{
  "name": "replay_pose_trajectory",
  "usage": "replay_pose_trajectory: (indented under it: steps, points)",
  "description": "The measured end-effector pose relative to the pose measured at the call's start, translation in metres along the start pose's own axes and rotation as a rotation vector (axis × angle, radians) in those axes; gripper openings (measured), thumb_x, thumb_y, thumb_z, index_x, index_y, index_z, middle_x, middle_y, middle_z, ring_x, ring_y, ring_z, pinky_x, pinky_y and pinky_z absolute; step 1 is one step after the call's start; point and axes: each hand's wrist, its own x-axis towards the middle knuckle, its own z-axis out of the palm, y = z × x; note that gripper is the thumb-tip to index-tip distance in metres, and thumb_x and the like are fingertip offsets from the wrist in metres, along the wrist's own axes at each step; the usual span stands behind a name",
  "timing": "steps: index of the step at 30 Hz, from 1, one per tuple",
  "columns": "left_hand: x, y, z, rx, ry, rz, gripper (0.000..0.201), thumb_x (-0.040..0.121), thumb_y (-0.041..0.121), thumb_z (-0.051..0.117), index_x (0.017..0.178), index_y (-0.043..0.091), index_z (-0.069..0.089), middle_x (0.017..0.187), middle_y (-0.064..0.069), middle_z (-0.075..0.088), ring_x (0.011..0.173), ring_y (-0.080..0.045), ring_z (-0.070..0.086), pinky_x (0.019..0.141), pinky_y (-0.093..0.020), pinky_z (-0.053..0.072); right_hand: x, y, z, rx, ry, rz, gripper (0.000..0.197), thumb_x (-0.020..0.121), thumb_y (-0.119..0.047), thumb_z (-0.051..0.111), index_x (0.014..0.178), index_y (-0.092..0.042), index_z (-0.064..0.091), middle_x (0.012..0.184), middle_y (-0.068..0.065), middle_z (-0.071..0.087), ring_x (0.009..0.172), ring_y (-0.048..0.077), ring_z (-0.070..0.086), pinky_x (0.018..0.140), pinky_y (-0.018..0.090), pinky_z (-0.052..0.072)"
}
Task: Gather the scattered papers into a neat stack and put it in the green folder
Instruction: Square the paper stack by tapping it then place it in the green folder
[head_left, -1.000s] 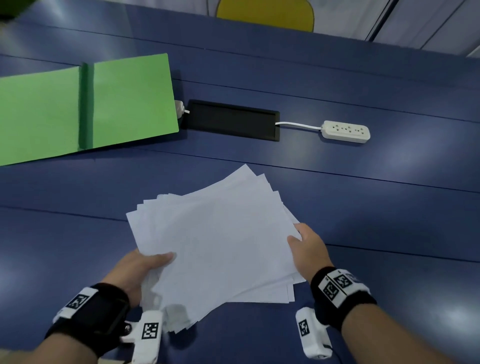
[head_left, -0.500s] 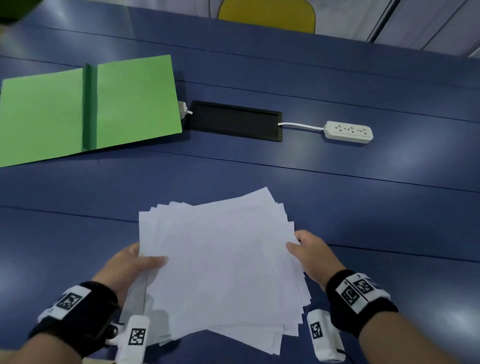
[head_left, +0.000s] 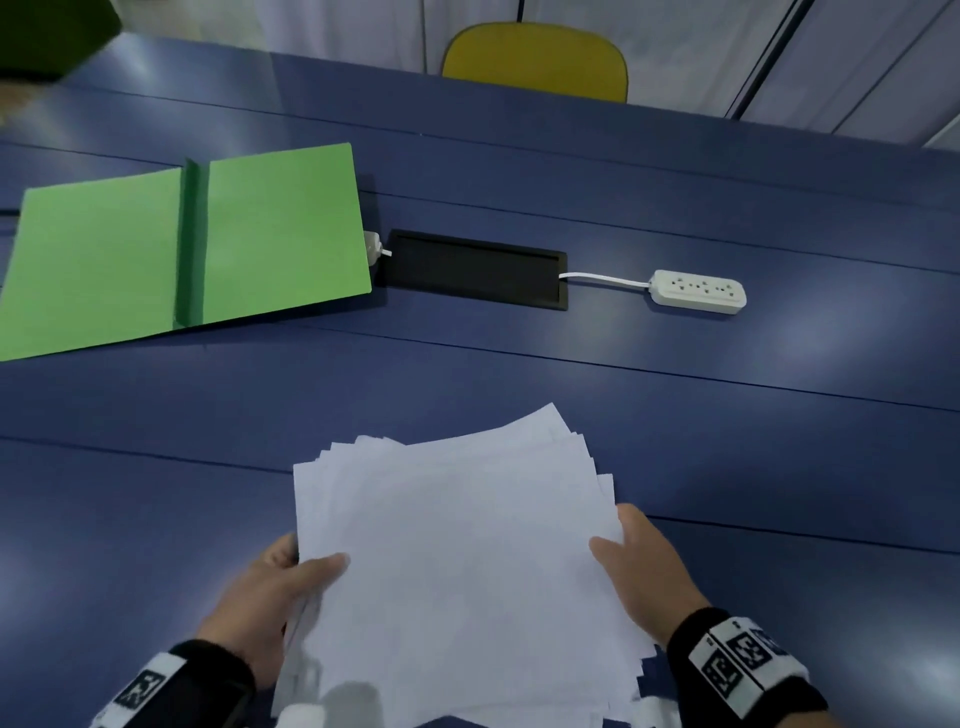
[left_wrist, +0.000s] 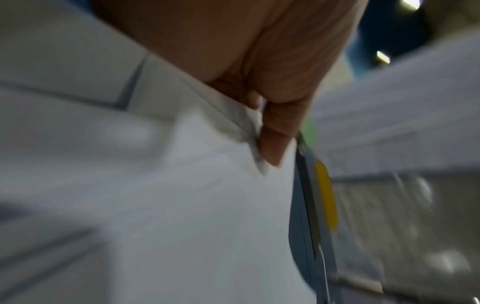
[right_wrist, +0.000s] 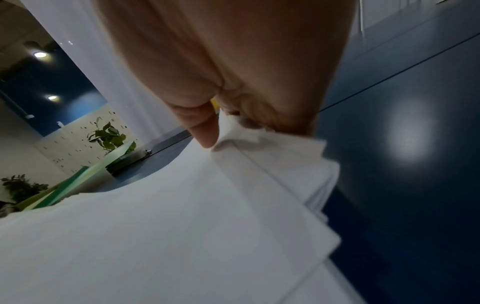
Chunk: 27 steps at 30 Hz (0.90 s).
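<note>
A sheaf of thin white papers (head_left: 457, 561), smooth and rectangular with edges fanned unevenly, is sitting near the table's (head_left: 727, 441) front edge. The left hand (head_left: 270, 597) is pinching the sheaf's left edge, thumb on top and fingers beneath. The right hand (head_left: 644, 566) is gripping the right edge the same way. The green folder (head_left: 187, 249), flat matte card with a darker spine crease, is lying open towards the far left corner, holding nothing. Beside it, a black rectangular hatch (head_left: 472, 267) and a white plastic power strip (head_left: 698, 291) are resting on the glossy blue top.
</note>
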Motion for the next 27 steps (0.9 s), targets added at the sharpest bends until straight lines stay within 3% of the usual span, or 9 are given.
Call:
replay_pose_trajectory:
  steps: [4,6,11,15,17,19,22,24,27]
  points:
    - [-0.013,0.003,0.010,0.019,-0.137,-0.034,0.025,0.084,-0.009,0.060,0.108,-0.005,0.066,0.105,-0.030,0.071,0.082,-0.041,0.073,0.071,-0.043,0.058,-0.005,0.010,0.000,-0.028,0.003,0.010,0.003,0.091,-0.013,0.053,0.089,-0.012,0.054,0.086,0.000,0.061,0.071,0.018,0.052,0.065,0.029,0.044]
    - [-0.015,0.006,0.015,0.080,-0.155,0.034,0.022,0.081,-0.009,0.067,0.102,-0.008,0.070,0.103,-0.031,0.071,0.077,-0.037,0.074,0.061,-0.035,0.060,-0.003,0.012,-0.006,-0.038,0.026,0.003,0.016,0.091,-0.017,0.059,0.082,-0.007,0.050,0.079,0.002,0.054,0.066,0.015,0.047,0.062,0.029,0.042]
    - [-0.019,0.032,0.007,-0.107,-0.250,0.127,0.042,0.074,-0.005,0.069,0.116,-0.006,0.067,0.114,-0.023,0.071,0.105,-0.039,0.068,0.081,-0.037,0.060,0.007,0.012,-0.031,0.373,-0.047,-0.020,0.030,0.087,-0.031,0.072,0.106,-0.009,0.067,0.101,0.017,0.074,0.089,0.025,0.071,0.075,0.037,0.054]
    - [-0.002,0.029,-0.001,-0.033,-0.212,0.025,0.098,0.030,0.020,0.099,0.117,-0.007,0.063,0.113,-0.030,0.069,0.097,-0.047,0.068,0.081,-0.049,0.058,0.013,0.010,-0.019,0.309,-0.218,0.029,0.022,0.095,-0.013,0.063,0.116,-0.013,0.069,0.112,0.007,0.077,0.104,0.027,0.073,0.096,0.049,0.056]
    - [0.002,0.026,0.000,0.028,-0.162,0.005,0.090,0.037,0.017,0.098,0.117,-0.005,0.062,0.109,-0.029,0.070,0.094,-0.046,0.070,0.081,-0.049,0.056,0.017,0.014,-0.011,0.170,-0.173,0.062,0.032,0.082,-0.026,0.066,0.107,-0.005,0.066,0.107,0.016,0.075,0.092,0.026,0.073,0.089,0.045,0.058]
    - [0.003,0.022,0.000,0.033,-0.147,-0.006,0.063,0.063,0.005,0.085,0.119,-0.005,0.061,0.109,-0.028,0.071,0.094,-0.045,0.070,0.083,-0.048,0.054,0.021,0.022,-0.006,0.173,-0.148,0.108,0.048,0.071,-0.034,0.065,0.101,0.002,0.059,0.110,0.025,0.068,0.081,0.023,0.065,0.078,0.040,0.054]
    - [0.003,0.018,0.002,0.059,-0.172,-0.049,0.045,0.075,-0.009,0.072,0.118,-0.008,0.062,0.108,-0.028,0.071,0.094,-0.045,0.070,0.079,-0.045,0.056,0.017,0.024,-0.005,0.276,-0.151,0.134,0.020,0.085,-0.020,0.066,0.090,-0.001,0.062,0.092,0.017,0.072,0.081,0.025,0.067,0.077,0.040,0.053]
    - [0.000,0.018,0.006,0.053,-0.171,-0.037,0.046,0.073,-0.010,0.072,0.118,-0.009,0.062,0.108,-0.028,0.071,0.094,-0.044,0.071,0.079,-0.044,0.057,0.015,0.022,-0.009,0.435,-0.218,0.181,0.015,0.093,-0.009,0.065,0.104,-0.002,0.070,0.104,0.014,0.078,0.093,0.034,0.074,0.085,0.045,0.057]
    - [-0.003,0.026,0.010,0.033,-0.160,0.057,0.048,0.069,-0.006,0.076,0.116,-0.006,0.065,0.111,-0.026,0.071,0.097,-0.042,0.070,0.087,-0.047,0.055,0.011,0.008,-0.022,0.634,-0.275,0.188,0.036,0.086,-0.010,0.067,0.122,-0.004,0.068,0.115,0.021,0.074,0.103,0.041,0.071,0.088,0.050,0.056]
